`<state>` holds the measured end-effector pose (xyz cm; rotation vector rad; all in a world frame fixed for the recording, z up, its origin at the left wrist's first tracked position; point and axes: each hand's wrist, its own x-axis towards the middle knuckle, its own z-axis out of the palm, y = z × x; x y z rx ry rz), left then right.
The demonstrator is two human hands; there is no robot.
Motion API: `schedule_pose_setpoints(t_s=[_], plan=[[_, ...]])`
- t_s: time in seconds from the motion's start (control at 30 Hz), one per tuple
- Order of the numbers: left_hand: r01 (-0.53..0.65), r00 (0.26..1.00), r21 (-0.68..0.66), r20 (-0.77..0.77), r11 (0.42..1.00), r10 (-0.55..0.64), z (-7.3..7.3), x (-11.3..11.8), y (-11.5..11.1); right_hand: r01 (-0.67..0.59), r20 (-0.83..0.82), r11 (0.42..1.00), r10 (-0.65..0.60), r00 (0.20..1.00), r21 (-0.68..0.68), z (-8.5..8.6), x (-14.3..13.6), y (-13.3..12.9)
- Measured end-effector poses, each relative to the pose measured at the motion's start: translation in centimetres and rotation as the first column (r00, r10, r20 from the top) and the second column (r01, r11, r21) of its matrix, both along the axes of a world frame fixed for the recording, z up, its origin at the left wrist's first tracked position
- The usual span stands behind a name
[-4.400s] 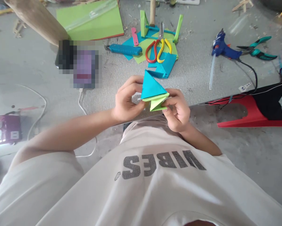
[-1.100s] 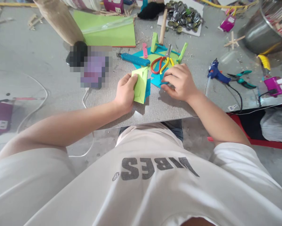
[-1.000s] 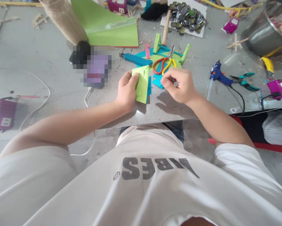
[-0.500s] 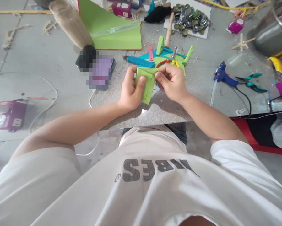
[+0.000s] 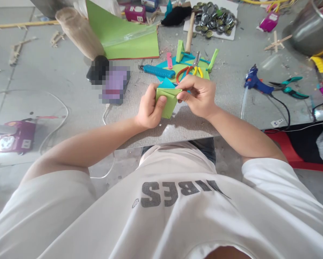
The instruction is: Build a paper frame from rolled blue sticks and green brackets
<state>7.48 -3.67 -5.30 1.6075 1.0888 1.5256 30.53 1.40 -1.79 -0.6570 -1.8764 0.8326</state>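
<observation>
A folded piece of green paper (image 5: 167,104) with a blue triangular flap showing at its top is held up over the table's near edge. My left hand (image 5: 151,108) grips its left side, thumb across the front. With thumb and fingers closed, my right hand (image 5: 198,95) pinches its upper right corner. Just beyond the hands lie scissors (image 5: 185,73) with red and yellow handles, a blue utility knife (image 5: 158,71), a small pink strip-like piece (image 5: 169,60) and green and blue paper pieces (image 5: 201,64).
A large green sheet (image 5: 131,45), a brown bottle-like container (image 5: 79,32) and a phone (image 5: 115,84) stand or lie to the left. Bottle caps (image 5: 214,19) are heaped at the back. On the right are a blue glue gun (image 5: 255,82), pliers (image 5: 291,88) and a metal pot (image 5: 312,32).
The folded paper has tilted, and its blue flap now shows above the green front. My right hand keeps its pinch at the corner, and the view has shifted slightly.
</observation>
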Motion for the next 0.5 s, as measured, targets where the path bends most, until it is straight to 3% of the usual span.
schedule_pose_setpoints(t_s=[0.3,0.5], plan=[[0.025,0.999,-0.002,-0.032,1.0,-0.025,0.1,-0.2,0.0,0.031,0.012,0.999,-0.032,0.999,0.024,0.4,-0.2,-0.5],[0.099,0.994,0.12,-0.053,0.988,-0.094,-1.3,-0.7,0.7,0.024,-0.062,1.0,-0.024,0.998,-0.003,0.2,-0.2,-0.7]])
